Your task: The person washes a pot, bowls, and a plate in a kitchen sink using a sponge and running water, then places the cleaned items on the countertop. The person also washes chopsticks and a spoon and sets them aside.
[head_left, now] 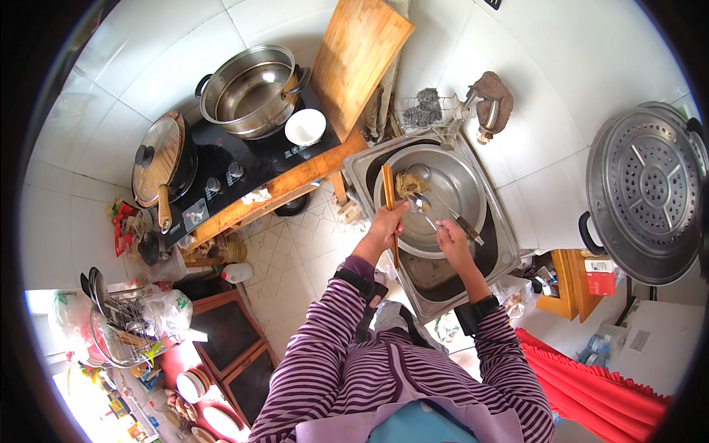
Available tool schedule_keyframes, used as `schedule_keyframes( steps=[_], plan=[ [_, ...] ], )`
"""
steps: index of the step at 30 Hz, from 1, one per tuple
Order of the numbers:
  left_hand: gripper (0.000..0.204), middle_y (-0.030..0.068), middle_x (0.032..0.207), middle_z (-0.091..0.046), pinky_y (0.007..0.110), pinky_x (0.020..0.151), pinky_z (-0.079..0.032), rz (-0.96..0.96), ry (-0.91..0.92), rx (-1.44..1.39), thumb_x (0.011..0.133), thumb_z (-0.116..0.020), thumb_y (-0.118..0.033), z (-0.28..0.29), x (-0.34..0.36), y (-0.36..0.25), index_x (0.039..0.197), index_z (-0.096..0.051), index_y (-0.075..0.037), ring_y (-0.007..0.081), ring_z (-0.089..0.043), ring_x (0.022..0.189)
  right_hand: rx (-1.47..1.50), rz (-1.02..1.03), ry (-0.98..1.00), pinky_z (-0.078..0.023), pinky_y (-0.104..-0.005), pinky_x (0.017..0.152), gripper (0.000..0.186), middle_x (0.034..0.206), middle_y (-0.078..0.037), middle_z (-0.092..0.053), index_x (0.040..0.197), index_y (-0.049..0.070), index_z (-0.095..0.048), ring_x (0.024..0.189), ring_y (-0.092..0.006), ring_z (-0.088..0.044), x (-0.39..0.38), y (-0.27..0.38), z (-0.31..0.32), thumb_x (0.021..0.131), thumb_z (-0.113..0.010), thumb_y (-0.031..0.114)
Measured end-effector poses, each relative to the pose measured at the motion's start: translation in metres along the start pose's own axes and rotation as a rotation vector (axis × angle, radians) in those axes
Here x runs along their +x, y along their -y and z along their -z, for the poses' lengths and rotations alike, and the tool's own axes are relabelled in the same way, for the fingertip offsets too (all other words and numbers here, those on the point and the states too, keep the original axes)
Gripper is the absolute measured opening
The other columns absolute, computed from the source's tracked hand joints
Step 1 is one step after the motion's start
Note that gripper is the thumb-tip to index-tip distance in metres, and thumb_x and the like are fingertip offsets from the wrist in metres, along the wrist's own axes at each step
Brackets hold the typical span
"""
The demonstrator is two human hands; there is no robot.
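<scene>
My left hand (388, 224) is closed around a bundle of wooden chopsticks (388, 184) at the left rim of a round metal basin (473, 177). The basin sits in a steel sink (506, 247). My right hand (452, 239) grips the handle of a metal spoon (419, 201); its bowl end points toward my left hand, above the basin. Inside the basin lies a yellowish, fibrous scrubber (408, 184). Beside it rests a ladle (467, 229) with a dark handle, its shaft leaning over the basin's right side.
Left of the sink, a cooktop (221, 166) carries a large open pot (255, 92), a white bowl (305, 127) and a lidded pan (164, 151). A wooden cutting board (362, 59) leans behind. A wire rack (443, 111) holds steel wool (424, 107). Steamer trays (650, 192) hang at right.
</scene>
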State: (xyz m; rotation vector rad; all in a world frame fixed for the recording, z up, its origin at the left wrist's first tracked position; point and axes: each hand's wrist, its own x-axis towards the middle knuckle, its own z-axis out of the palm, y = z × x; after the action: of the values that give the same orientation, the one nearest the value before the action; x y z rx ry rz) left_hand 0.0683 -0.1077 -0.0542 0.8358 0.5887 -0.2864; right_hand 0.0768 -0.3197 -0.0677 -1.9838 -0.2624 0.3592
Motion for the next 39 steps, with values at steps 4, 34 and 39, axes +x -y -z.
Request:
schedule_keyframes(
  steps=[4, 34, 39],
  plan=[
    [0.022, -0.0003, 0.059, -0.049, 0.024, 0.038, -0.027, -0.036, -0.001, 0.068, 0.085, -0.066, -0.013, -0.017, -0.006, -0.009, 0.099, -0.056, 0.000, 0.0077, -0.038, 0.040, -0.006, 0.072, -0.009, -0.039, -0.0281, 0.054, 0.014, 0.060, -0.003, -0.047, 0.098, 0.002, -0.057, 0.057, -0.0111, -0.047, -0.005, 0.019, 0.006, 0.093, -0.048, 0.012],
    [0.023, 0.0038, 0.069, -0.062, 0.032, 0.062, -0.050, -0.331, -0.123, 0.276, 0.085, -0.068, -0.022, -0.046, 0.010, -0.006, 0.086, -0.066, 0.001, 0.0135, -0.059, 0.064, 0.324, -0.232, 0.266, -0.034, -0.0233, 0.045, 0.014, 0.060, 0.001, -0.049, 0.090, 0.006, -0.058, 0.052, -0.0079, -0.046, 0.015, 0.050, 0.026, 0.093, -0.051, 0.018],
    [0.018, 0.0070, 0.062, -0.061, 0.033, 0.048, -0.048, -0.452, -0.023, 0.461, 0.084, -0.067, -0.017, -0.047, 0.031, 0.016, 0.082, -0.065, 0.000, 0.0156, -0.059, 0.053, 0.210, -0.053, 0.299, -0.039, -0.0254, 0.053, 0.019, 0.066, -0.001, -0.053, 0.090, 0.002, -0.060, 0.057, -0.0107, -0.048, 0.032, 0.041, 0.013, 0.092, -0.055, 0.020]
  ],
)
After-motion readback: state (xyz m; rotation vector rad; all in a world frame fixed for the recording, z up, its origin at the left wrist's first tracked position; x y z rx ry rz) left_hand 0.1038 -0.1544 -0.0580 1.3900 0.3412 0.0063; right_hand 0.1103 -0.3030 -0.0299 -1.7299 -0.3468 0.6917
